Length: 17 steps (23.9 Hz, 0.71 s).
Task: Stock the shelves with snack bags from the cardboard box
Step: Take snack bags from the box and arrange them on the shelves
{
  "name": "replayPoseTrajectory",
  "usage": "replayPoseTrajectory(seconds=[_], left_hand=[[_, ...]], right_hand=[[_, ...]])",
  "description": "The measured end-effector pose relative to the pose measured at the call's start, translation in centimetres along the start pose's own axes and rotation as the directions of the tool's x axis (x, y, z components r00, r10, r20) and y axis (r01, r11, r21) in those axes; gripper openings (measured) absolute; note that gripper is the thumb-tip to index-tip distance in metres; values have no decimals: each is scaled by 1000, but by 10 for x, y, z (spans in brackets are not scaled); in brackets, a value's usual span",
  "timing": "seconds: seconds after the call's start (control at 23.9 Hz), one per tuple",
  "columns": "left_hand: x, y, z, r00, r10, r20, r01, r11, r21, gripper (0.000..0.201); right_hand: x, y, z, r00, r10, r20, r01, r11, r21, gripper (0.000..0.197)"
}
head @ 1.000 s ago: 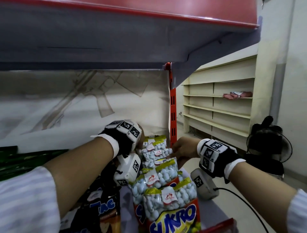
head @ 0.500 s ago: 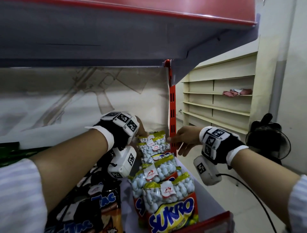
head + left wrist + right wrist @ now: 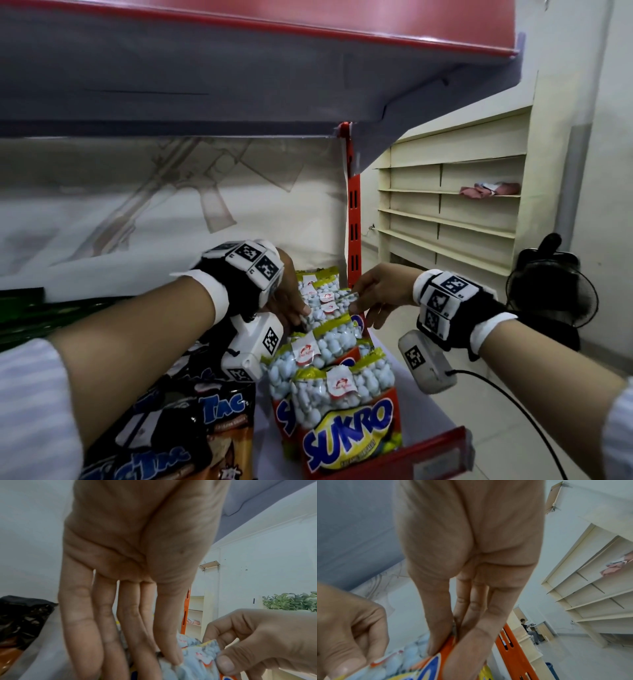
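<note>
- Right now both hands are deep on the shelf (image 3: 404, 356), working on the rearmost bag (image 3: 322, 298) in a row of Sukro bags (image 3: 346, 421) that runs from the red front lip (image 3: 424, 452) back towards the wall.
- Left hand (image 3: 286, 294): fingers long and nearly straight, pointing down onto the bag's left edge — the thumb tip presses into the crinkled film, seen close from the left wrist (image 3: 173, 660). Whether the fingers behind it grip anything, I cannot tell.
- Right hand (image 3: 376, 296): thumb and forefinger pinch the bag's right edge, the other fingers hanging loose below. From the right wrist the thumb (image 3: 436, 639) and a finger close on the orange side of the pack (image 3: 447, 654).
- That bag leans at the back of the row, just beside the orange upright (image 3: 353, 219); its clear window shows pale round sweets under a yellow top strip.
- Three more Sukro bags stand in front of it, overlapping, the nearest one touching the front lip.
- Dark Tic Tac bags (image 3: 191, 431) sit to the left of the row, under the left forearm.
- Each wrist carries a black strap with white marker blocks and a small white camera (image 3: 424, 366) — the right one trails a black cable (image 3: 513, 414).
- Overhead hangs a grey shelf (image 3: 239, 68) with a red edge.
- Off to the right stand cream shelves (image 3: 452, 219) holding a pink cloth (image 3: 489, 189), and a black fan (image 3: 551, 301) nearer by.
- Far back, in the right wrist view, a person (image 3: 529, 630) sits at a desk.
</note>
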<state>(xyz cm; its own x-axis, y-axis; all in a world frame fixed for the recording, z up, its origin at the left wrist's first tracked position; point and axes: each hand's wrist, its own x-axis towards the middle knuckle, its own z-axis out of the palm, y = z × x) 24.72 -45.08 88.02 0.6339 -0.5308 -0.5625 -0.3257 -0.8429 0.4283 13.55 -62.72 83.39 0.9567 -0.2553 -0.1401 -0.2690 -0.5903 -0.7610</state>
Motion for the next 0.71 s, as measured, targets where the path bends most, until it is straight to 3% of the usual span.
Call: replayPoseTrajectory(seconds=[0.17, 0.33, 0.46, 0.63, 0.71], left_hand=[[-2, 2, 8, 998, 7, -64, -11, 997, -71, 12], [-8, 1, 2, 981, 82, -174, -80, 997, 17, 13], [-14, -3, -10, 982, 145, -119, -142, 989, 35, 25], [-10, -9, -4, 994, 88, 58, -96, 984, 149, 29], [-11, -9, 8, 994, 65, 82, -79, 980, 182, 26]], right_hand=[[-3, 1, 6, 999, 14, -29, -13, 999, 29, 14], [-10, 2, 5, 997, 22, -74, -17, 997, 73, 27], [-20, -1, -9, 987, -72, -145, 65, 996, -56, 24], [-32, -4, -1, 977, -82, 197, 92, 995, -46, 19], [-37, -2, 10, 963, -65, 260, 83, 995, -61, 22]])
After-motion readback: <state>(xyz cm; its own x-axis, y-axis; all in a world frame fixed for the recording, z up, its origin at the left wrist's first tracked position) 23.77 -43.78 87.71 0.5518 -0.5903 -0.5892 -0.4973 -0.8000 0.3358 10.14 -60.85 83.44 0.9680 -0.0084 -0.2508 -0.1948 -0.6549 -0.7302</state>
